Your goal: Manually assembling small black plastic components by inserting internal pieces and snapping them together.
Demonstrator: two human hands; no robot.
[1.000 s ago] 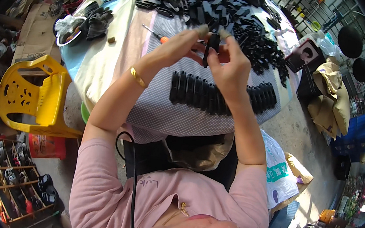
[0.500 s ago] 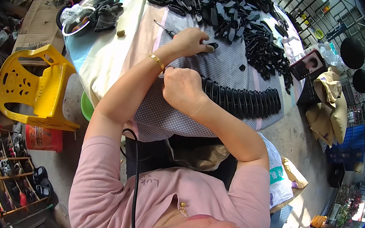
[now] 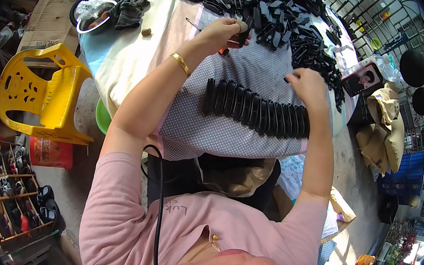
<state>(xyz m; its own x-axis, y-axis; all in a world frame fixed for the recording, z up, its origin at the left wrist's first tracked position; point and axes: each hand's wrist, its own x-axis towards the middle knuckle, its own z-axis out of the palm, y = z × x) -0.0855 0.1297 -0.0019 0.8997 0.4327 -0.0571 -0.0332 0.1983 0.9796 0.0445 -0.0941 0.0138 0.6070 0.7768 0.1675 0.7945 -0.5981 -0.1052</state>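
Note:
My left hand (image 3: 220, 33) grips a black plastic piece (image 3: 242, 34) with a flat dark face, above the dotted grey cloth. Beneath that hand a screwdriver (image 3: 193, 23) lies on the cloth, its metal shaft to the left and an orange handle end showing to the right. My right hand (image 3: 310, 87) is at the right, thumb and fingers drawn together on a small black plastic piece (image 3: 286, 79). Between my arms a curved row of black plastic parts (image 3: 249, 107) stands side by side; my right forearm covers its right end.
A big heap of loose black parts (image 3: 267, 13) covers the table's far side. Grey gloves (image 3: 132, 8) and a white bowl (image 3: 80, 26) lie at the far left. A phone (image 3: 362, 80) stands at the right edge. A yellow chair (image 3: 61, 99) is left of the table.
My right hand has gone from beside my left wrist to the right, near the heap. My left hand has lifted slightly away, showing the black piece and the screwdriver's orange end.

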